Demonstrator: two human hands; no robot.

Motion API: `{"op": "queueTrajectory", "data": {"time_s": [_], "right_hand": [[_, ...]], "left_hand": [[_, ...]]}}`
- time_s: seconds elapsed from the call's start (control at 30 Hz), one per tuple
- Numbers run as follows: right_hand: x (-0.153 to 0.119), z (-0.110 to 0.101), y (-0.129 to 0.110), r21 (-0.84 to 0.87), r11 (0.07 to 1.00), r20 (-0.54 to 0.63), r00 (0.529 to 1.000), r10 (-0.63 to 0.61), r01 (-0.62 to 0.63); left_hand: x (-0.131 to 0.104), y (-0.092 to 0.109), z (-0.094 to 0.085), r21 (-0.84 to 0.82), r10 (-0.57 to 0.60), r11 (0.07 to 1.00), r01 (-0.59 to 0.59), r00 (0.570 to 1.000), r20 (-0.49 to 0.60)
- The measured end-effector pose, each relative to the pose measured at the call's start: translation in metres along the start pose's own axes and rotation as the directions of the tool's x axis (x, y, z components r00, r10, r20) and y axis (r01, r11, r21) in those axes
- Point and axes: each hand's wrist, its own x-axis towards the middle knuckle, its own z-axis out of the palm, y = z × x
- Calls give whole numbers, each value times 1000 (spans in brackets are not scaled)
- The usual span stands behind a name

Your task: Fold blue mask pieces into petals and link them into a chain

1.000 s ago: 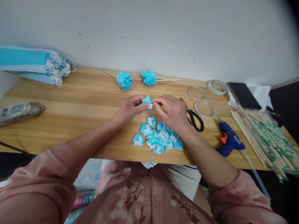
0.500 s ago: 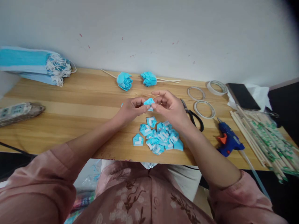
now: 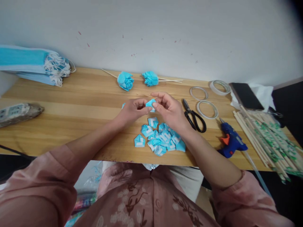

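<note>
Between my two hands is a small folded blue piece [image 3: 150, 103] with a white strip on it. My left hand [image 3: 133, 111] pinches its left side between thumb and fingers. The right side is held by my right hand [image 3: 169, 110], whose thumb presses on the front. Just below lie several similar folded pieces [image 3: 165, 137], in an overlapping pile with a few set apart at its left. Part of another blue piece [image 3: 123, 105] shows beside my left hand. Black-handled scissors [image 3: 194, 116] rest right of my right hand.
Two blue flowers [image 3: 125, 81] [image 3: 150, 78] on sticks lie at the back. Blue masks [image 3: 26, 60] are stacked at the left. At the right are tape rolls [image 3: 220, 87], a blue glue gun [image 3: 232, 140], a phone [image 3: 246, 96] and wooden sticks [image 3: 252, 138].
My right hand has shifted slightly left, its thumb now further over the folded piece. More of the scissors shows. The whole view has moved a little.
</note>
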Motion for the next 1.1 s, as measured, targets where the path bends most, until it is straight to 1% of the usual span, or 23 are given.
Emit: {"op": "queueTrajectory", "data": {"time_s": [0.13,0.2,0.27,0.37,0.53,0.63,0.7,0.8,0.93,1.1], "right_hand": [[2,-5,3,29,998,-15,999,50,-49],[2,-6,3,67,995,-1,998,70,-70],[2,-5,3,78,995,25,998,66,-68],[3,-2,4,29,999,46,998,40,-42],[1,1,1,-97,995,36,999,3,1],[0,2,-1,-145,989,43,999,-23,28],[-1,2,-1,-144,989,51,998,-30,37],[-1,3,-1,-111,994,68,998,-9,17],[-1,4,-1,-83,997,77,997,18,-12],[0,1,-1,-82,997,81,996,20,-13]], "left_hand": [[0,-2,-1,4,0,1000,0,1000,-23],[0,-3,-1,-2,5,1000,-6,999,-52],[1,-3,-2,-9,14,1000,-15,998,-68],[1,-2,-2,12,39,999,-39,997,-67],[3,-3,-2,65,101,993,-97,992,-69],[3,-5,-3,65,90,994,-85,993,-74],[4,-6,-4,71,83,994,-77,993,-83],[4,-7,-5,56,78,996,-73,993,-91],[3,-7,-3,30,60,998,-58,996,-66],[2,-3,-3,-15,46,999,-47,996,-77]]}}
